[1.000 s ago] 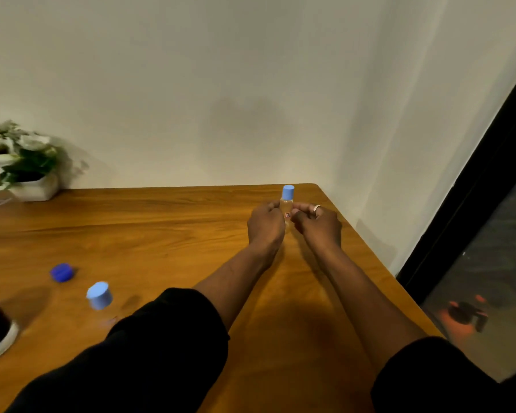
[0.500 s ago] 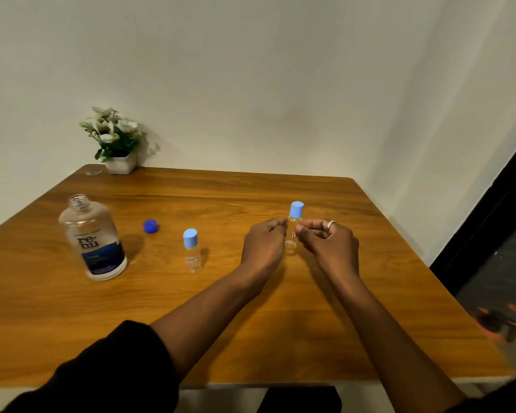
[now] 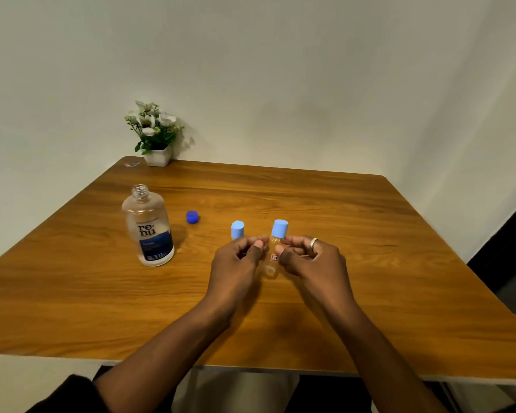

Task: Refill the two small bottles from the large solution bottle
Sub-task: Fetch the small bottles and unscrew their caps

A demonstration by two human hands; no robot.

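**Layout, largest item first**

- Brown wood-grain tabletop (image 3: 370, 263): its far edge meets a plain white wall (image 3: 280, 70), and its far corners are rounded.
- Large clear plastic solution bottle (image 3: 148, 226): it stands upright on the left half of the tabletop. Its long axis is vertical and its threaded neck is uncapped and points up. A dark blue label lettered "re-nu" covers the lower front.
- Left hand (image 3: 236, 263) and right hand (image 3: 313, 260): they meet near the tabletop centre. Each grip is a pinch — thumb and curled fingertips close on the small clear cylindrical bottle (image 3: 276, 248) from opposite sides. A silver ring (image 3: 314, 242) sits on a right-hand finger.
- Small clear cylindrical bottle: its light blue cap is fitted and a red-and-white mark shows on the body. The long axis is near vertical, with the cap end up and leaning slightly right. Whether the base touches the tabletop cannot be told.
- Second small capped bottle (image 3: 237, 229): it stands just left of the held one. Only its light blue cap shows, and its body is hidden behind the left fingers.
- Dark blue round screw cap (image 3: 192, 217): it lies on the tabletop between the solution bottle and the second small capped bottle, touching neither.
- White pot of white flowers (image 3: 157, 135): it stands at the far left corner.

**Clearance**

Both hands are well apart from every edge. Wide wood grain runs from them to the right edge and the near edge.
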